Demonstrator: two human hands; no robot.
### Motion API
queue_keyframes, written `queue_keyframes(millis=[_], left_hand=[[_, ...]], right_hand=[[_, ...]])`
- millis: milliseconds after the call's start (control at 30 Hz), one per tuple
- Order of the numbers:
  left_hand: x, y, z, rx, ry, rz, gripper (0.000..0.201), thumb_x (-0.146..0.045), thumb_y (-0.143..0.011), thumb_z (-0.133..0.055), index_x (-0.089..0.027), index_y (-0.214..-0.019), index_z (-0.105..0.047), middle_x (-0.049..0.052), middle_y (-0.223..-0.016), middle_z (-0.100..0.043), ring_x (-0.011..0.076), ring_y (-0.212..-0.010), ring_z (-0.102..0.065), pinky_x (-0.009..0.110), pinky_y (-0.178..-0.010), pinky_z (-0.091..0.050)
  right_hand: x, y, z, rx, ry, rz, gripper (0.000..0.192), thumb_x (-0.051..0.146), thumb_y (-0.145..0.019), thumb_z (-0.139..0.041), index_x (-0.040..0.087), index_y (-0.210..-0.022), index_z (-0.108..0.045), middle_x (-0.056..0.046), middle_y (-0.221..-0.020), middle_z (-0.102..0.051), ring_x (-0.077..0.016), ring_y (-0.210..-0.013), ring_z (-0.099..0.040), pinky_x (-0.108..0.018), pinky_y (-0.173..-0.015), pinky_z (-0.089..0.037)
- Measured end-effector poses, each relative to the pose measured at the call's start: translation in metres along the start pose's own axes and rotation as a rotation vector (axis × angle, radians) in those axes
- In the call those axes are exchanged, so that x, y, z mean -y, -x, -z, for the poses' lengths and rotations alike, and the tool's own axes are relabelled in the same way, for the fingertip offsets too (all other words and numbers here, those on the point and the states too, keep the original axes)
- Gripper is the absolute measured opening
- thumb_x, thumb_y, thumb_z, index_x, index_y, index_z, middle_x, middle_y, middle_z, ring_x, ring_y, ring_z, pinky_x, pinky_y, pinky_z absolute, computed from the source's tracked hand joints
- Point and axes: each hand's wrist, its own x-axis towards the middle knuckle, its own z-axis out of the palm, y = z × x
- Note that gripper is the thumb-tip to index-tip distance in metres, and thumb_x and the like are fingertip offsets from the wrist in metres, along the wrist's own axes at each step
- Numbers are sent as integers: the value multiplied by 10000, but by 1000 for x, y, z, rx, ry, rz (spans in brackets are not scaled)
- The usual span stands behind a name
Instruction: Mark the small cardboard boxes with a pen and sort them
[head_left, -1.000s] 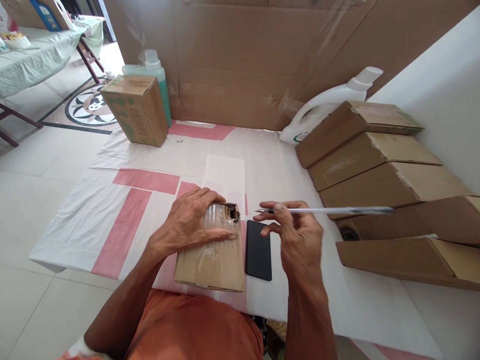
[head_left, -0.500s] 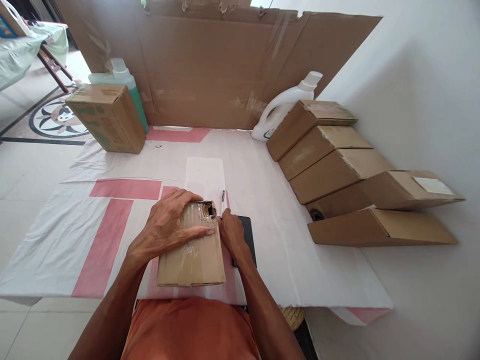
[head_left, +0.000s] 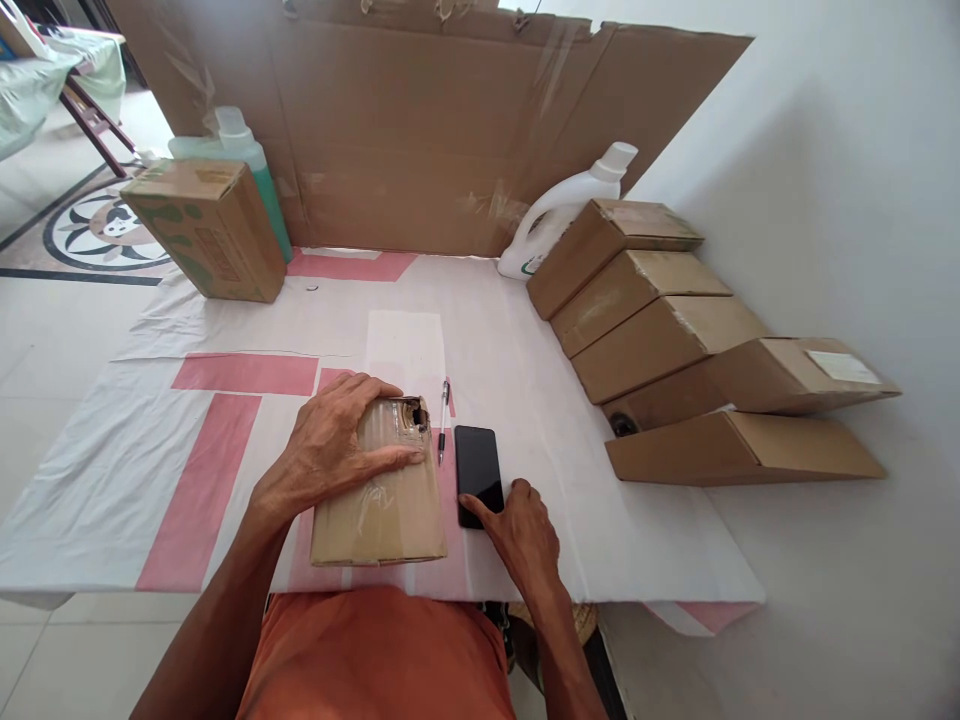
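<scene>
My left hand (head_left: 334, 445) is wrapped over the left side of a small cardboard box (head_left: 386, 525), thumb across its taped top. A torn hole shows at the box's upper right corner; what is inside cannot be made out. A black smartphone (head_left: 478, 462) lies flat to the right of the box. Over its lower end, my right hand (head_left: 527, 530) spans the phone, with the thumb at the left edge and curled fingers by the right edge. Between box and phone lies a pen (head_left: 443, 420), touched by neither hand.
Several cardboard boxes (head_left: 664, 335) are lined up at the right by the wall, near a white jug (head_left: 566, 215). At the back left, another carton (head_left: 210, 235) stands before a bottle of green liquid (head_left: 274, 205). A large cardboard sheet (head_left: 405, 140) closes off the table's far side.
My right hand has left the box's right side and moved right to the phone, uncovering the pen and phone. My left hand stays on the box.
</scene>
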Motion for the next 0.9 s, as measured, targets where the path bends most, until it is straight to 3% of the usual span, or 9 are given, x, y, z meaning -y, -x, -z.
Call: queue_keyframes(millis=[167, 267, 333, 400, 467, 567, 667, 800, 900], left_hand=[[0, 1, 2, 2, 4, 13, 467, -489, -828, -841, -271, -1202, -665, 46, -1235, -720, 288, -1156, -659, 446, -991, -511], [0, 1, 2, -3, 2, 17, 461, -480, -827, -840, -271, -1197, -661, 47, -1237, -721, 289, -1154, -663, 447, -988, -512], [0, 1, 1, -9, 4, 19, 463, -480, -821, -843, -269, -1191, -661, 46, -1230, -723, 290, -1149, -668, 445, -986, -513], [-1, 1, 1, -9, 12, 22, 466, -482, -816, -848, -268, -1186, -664, 47, -1227, -724, 290, -1144, -672, 443, -987, -515], [0, 1, 2, -6, 19, 21, 472, -485, -813, -853, -264, -1186, -665, 49, -1227, -723, 288, -1144, -673, 442, -998, -514], [0, 0, 2, -2, 18, 12, 483, -491, -811, -857, -258, -1188, -665, 48, -1219, -723, 282, -1146, -670, 441, -1007, -509], [0, 0, 1, -5, 14, 10, 483, -498, -819, -849, -264, -1196, -660, 47, -1223, -719, 281, -1144, -668, 439, -999, -512], [0, 1, 0, -14, 12, 14, 486, -489, -814, -853, -265, -1197, -655, 51, -1229, -715, 284, -1143, -667, 444, -1001, -512], [0, 1, -1, -22, 13, 5, 498, -484, -799, -869, -252, -1187, -660, 51, -1216, -718, 280, -1134, -666, 442, -1003, -508]], right_hand=[[-5, -18, -6, 44, -287, -13, 452, 452, -788, -773, 142, -1075, -611, -214, -1096, -715, -407, -1076, -684, -427, -807, -515], [-5, -22, -8, 173, -517, 50, 365, 493, -759, -751, 179, -928, -676, -105, -907, -754, -319, -908, -723, -353, -694, -527], [-5, -21, -10, 269, -678, 72, 403, 562, -782, -697, 172, -882, -694, -75, -807, -751, -279, -772, -723, -328, -598, -526], [-6, -15, -10, 316, -803, 68, 480, 604, -801, -667, 147, -943, -709, -103, -874, -781, -271, -781, -742, -337, -596, -563], [-4, -7, -5, 336, -960, 58, 550, 608, -792, -706, 137, -1075, -714, -144, -1069, -799, -278, -895, -773, -377, -709, -623], [2, 9, 20, 360, -1325, 57, 552, 541, -795, -806, 171, -1194, -717, -164, -1285, -760, -299, -985, -796, -458, -853, -652], [14, 28, 58, 325, -1548, 182, 379, 443, -854, -809, 215, -1152, -765, -145, -1332, -750, -315, -995, -808, -515, -905, -661], [33, 54, 97, 358, -1575, 398, 257, 409, -868, -784, 216, -1036, -813, -130, -1101, -826, -324, -873, -824, -486, -793, -700], [51, 73, 105, 475, -1609, 458, 213, 373, -871, -781, 206, -1001, -811, -106, -954, -825, -293, -785, -814, -429, -721, -700]])
